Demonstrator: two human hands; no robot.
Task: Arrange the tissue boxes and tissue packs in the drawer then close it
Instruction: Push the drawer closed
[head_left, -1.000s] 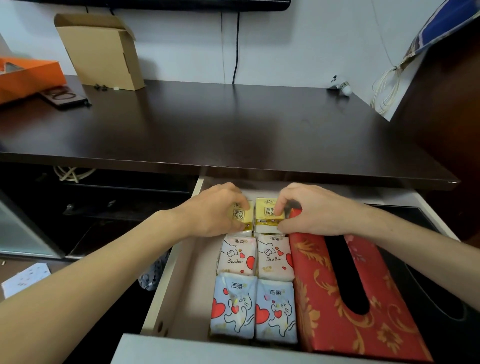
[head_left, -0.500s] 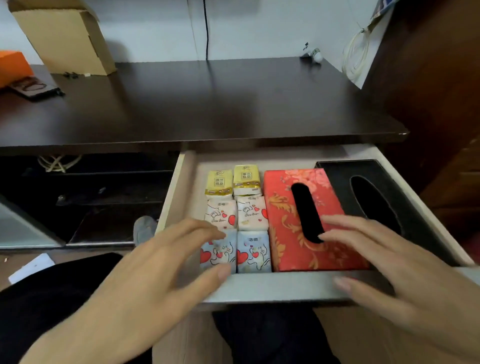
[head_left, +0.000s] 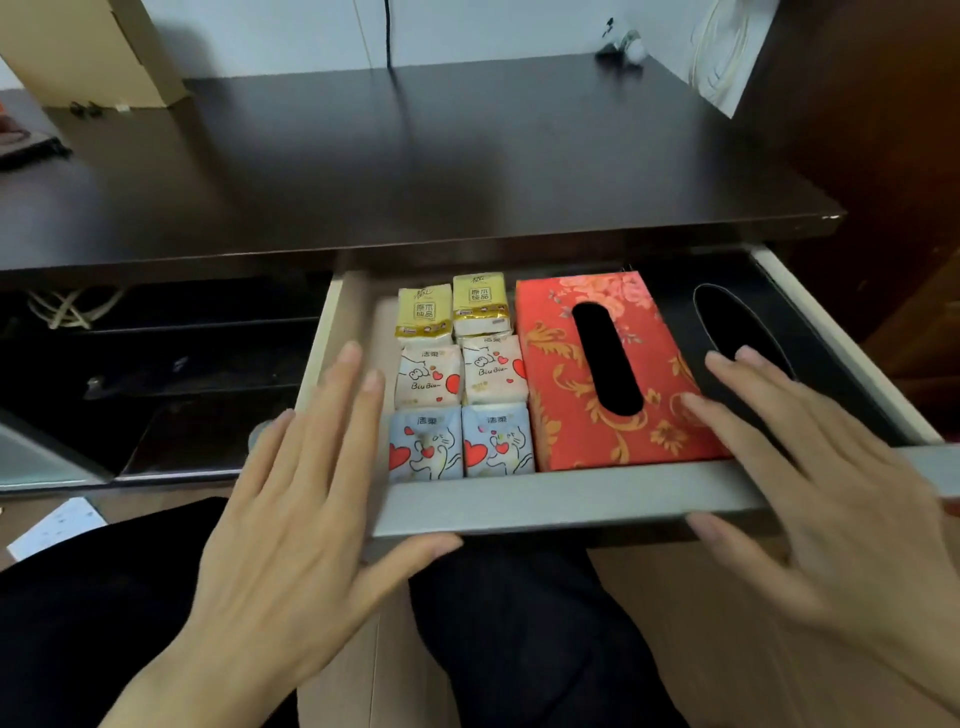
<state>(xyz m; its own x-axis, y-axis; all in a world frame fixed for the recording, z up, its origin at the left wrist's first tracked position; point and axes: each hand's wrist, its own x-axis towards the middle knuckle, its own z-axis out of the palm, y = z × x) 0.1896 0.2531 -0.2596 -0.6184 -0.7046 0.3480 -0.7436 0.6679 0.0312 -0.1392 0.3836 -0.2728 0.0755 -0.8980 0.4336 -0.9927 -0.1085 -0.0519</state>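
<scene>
The drawer (head_left: 561, 501) stands pulled out under the dark desk. Inside, several small tissue packs lie in two columns: yellow packs (head_left: 451, 310) at the back, pink packs (head_left: 460, 371) in the middle, blue packs (head_left: 461, 441) at the front. A red floral tissue box (head_left: 556, 374) lies beside them, and a black tissue box (head_left: 675, 312) fills the right side. My left hand (head_left: 301, 499) is spread flat at the drawer's front left corner, thumb under the front panel. My right hand (head_left: 831, 488) is spread over the front right edge, fingers above the black box. Neither holds anything.
The dark desk top (head_left: 415, 166) overhangs the drawer's back. A cardboard box (head_left: 88, 47) stands at its far left and a cable (head_left: 387, 31) hangs down the wall. Open dark shelves (head_left: 171, 364) lie left of the drawer. Dark-clothed knees (head_left: 519, 623) are below it.
Both hands left the yellow packs at the drawer's back and came to its front edge. In the last half second they settled against the front panel.
</scene>
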